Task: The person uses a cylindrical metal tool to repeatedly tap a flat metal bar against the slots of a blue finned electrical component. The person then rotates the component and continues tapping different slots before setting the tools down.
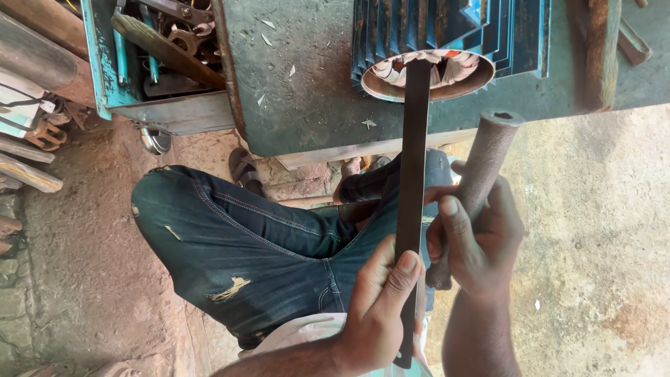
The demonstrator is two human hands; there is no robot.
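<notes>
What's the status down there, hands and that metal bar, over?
Left hand grips flat dark bar, tip set in finned blue motor's open end. Right hand holds rusty pipe beside it. Nothing blocking.

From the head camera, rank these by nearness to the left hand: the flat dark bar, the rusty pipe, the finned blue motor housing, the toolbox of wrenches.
1. Flat dark bar: in the grip of the left hand.
2. Rusty pipe: just to the right, held in the right hand.
3. Finned blue motor housing: top, on the bench, at the bar's far end.
4. Toolbox of wrenches: top left corner.
</notes>
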